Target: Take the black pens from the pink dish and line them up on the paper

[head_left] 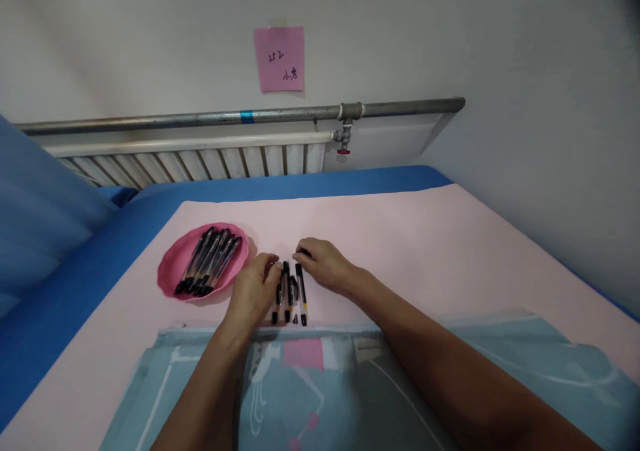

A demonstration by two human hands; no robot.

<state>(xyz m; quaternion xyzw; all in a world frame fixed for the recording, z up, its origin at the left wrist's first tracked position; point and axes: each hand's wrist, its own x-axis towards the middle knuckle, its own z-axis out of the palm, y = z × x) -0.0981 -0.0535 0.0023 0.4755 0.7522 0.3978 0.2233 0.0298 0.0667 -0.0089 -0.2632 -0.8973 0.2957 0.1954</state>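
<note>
The loose pens (pixel 290 294) are lying in a short row just to the right of the pink dish (pixel 167 277), side by side and pointing away from the person, a little nearer to the person than the dish's middle. The left hand (pixel 255 287) is resting between the dish and this row. Its fingers (pixel 270 263) are curling inward, and their tips are touching the pen closest to the dish. Whether they are gripping it or only steadying it cannot be told.

The right hand (pixel 323 264) is sitting on the side of the row away from the dish. Its fingers (pixel 303 247) are bending down over the far ends of the pens, with a black bit showing beneath the tips. It is not clear whether that is a real grasp or just pressure.

The dish is holding a bundle of black pens (pixel 210 261) that are slanting across it. Dish, row and both hands are resting on a worktop under a pink sheet (pixel 425 251).

Nearer the person than the dish, a light blue cloth (pixel 450 357) is overlapping the sheet's edge, and both forearms are crossing it. Beyond the dish, a radiator (pixel 200 164) and a grey pipe (pixel 200 117) are running along the wall. A pink note (pixel 279 59) is sticking above them.
</note>
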